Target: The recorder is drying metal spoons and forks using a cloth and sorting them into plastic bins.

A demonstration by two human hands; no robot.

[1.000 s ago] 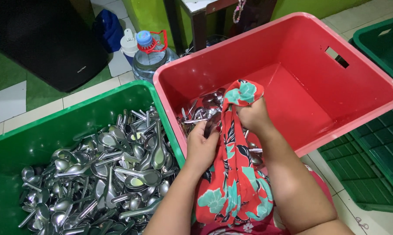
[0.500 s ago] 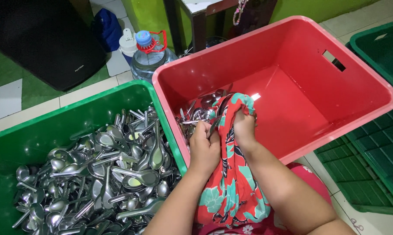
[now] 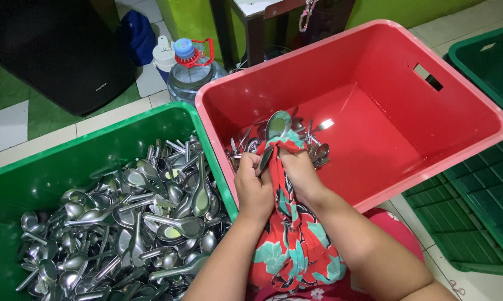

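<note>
Together, both hands work one metal spoon [image 3: 277, 125] over the near left corner of the red bin [image 3: 374, 67]. The left hand [image 3: 253, 187] is clamped on its handle through a red floral cloth [image 3: 296, 245], and the right hand [image 3: 301, 173] pinches the cloth just below the bowl, which pokes up bare, seemingly for wiping. A small pile of cutlery [image 3: 312, 147] lies beneath. To the left, one green bin [image 3: 95, 145] holds spoons too many to count. Two more green crates [image 3: 480, 200] sit right.

A washing-up corner on a tiled floor [image 3: 6, 131], likely behind an eatery. A green crate [image 3: 50, 173] holds heaps of metal soup spoons [image 3: 129, 223]. A red tub [image 3: 374, 128] and water bottle [image 3: 193, 72] stand close by.
</note>
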